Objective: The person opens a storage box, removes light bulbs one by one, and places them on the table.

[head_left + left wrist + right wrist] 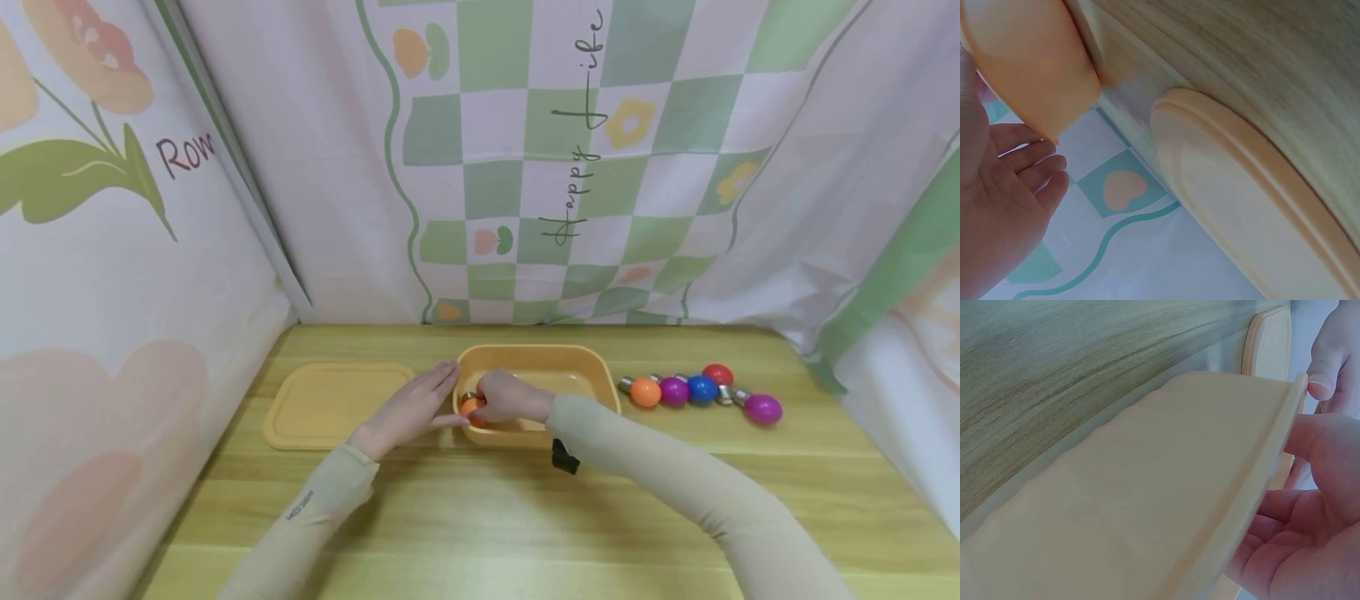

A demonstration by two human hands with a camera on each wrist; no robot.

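Note:
A yellow-orange plastic box [517, 437] stands open-topped on the table. My right hand [513, 396] reaches inside its left end, fingers curled at an orange light bulb [474, 410] with a silver base. In the right wrist view the box wall hides that bulb, and the curled fingers of my right hand [1310, 531] show behind the rim. My left hand [408, 412] rests against the box's left end with fairly straight fingers. The left wrist view shows the fingertips of my left hand [1013, 181] touching the box rim [1054, 140].
A matching flat lid [337, 404] lies left of the box, partly behind my left hand. To the right, a row holds an orange bulb [646, 392], purple bulbs [763, 409], a blue bulb [702, 390] and a red bulb [717, 376]. A patterned curtain [555, 167] hangs behind the table.

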